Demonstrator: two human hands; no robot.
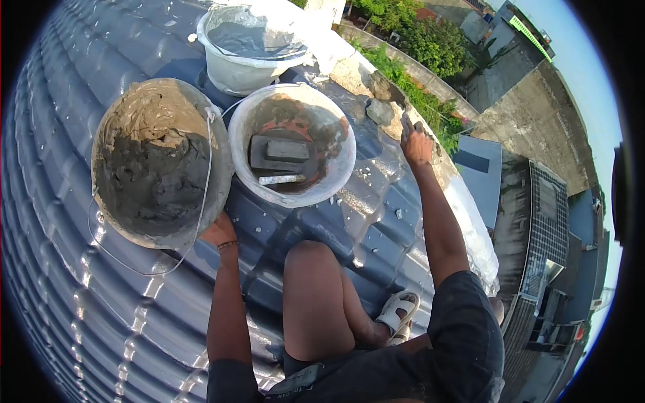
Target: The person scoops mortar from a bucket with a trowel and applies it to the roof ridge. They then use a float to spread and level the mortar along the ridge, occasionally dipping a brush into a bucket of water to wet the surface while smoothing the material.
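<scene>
One mortar bucket (220, 176) sits just forward-left of my left hand (220, 230), the nearer one, with my right hand (418, 144) out at the roof edge (468, 235), and I can't tell either grip's state.

Faint lettering (300, 381) on the dark clothing (376, 376), too small for reading.

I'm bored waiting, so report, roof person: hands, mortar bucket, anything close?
Left hand at mortar bucket. Right hand by ledge, grip unclear. Mortar inside bucket. Tool bucket close beside.
</scene>
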